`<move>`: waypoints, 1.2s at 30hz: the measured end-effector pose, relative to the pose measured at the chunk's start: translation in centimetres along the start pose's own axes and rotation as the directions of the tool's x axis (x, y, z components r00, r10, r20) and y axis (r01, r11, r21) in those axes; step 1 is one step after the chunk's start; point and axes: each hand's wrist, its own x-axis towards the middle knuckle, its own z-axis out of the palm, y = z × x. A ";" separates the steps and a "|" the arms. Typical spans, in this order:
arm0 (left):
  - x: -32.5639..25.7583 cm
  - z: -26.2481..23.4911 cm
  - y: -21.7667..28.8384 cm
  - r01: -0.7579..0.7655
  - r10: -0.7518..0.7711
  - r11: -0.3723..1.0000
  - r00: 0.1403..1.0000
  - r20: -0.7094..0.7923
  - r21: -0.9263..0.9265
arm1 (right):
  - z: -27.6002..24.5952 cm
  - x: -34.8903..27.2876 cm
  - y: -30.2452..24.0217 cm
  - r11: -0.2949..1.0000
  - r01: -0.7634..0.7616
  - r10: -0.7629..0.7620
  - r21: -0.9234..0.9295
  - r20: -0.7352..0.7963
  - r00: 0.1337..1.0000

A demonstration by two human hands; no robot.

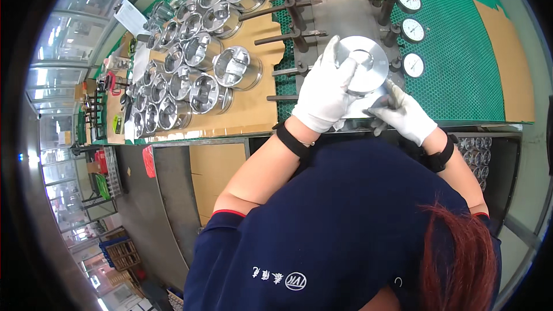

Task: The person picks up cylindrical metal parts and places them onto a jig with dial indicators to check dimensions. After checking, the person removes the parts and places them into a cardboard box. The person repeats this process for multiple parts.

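Observation:
A shiny silver piston (377, 68), its round crown turned up toward me, is held over the near end of the metal gauge plate. My left hand (325, 89), in a white glove, grips it from the left, the fingers lying along its rim and top. My right hand (406, 114), in a white glove with darkened fingertips, closes on its lower right side; part of those fingers is hidden beneath it. Dial gauges, among them a white-faced one (413, 64), stand in a row to the right of the piston.
Many pistons, one of them (238, 68) nearest my left hand, stand on cardboard (253, 106) at the left. Black rods (285, 38) on posts jut along the plate (343, 0). Green mesh matting (461, 69) covers the bench's right. More pistons (475, 155) sit on a shelf below.

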 end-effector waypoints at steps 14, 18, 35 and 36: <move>1.9 0.9 -1.2 0.052 -0.055 0.977 0.998 -0.005 -0.209 | -0.2 0.8 -0.4 0.985 -0.042 0.027 -0.168 -0.089 0.996; 2.1 0.8 -0.8 0.096 -0.097 0.970 0.995 0.006 -0.224 | -0.2 0.7 -0.6 0.985 -0.056 0.041 -0.164 -0.094 0.995; 1.9 1.3 -1.1 0.049 -0.060 0.983 0.997 -0.055 -0.175 | 0.2 1.1 -1.0 0.968 -0.112 0.079 -0.225 -0.153 0.985; 1.8 1.4 -1.1 0.061 -0.070 0.981 0.997 -0.044 -0.182 | 0.2 1.1 -1.1 0.966 -0.115 0.078 -0.231 -0.160 0.984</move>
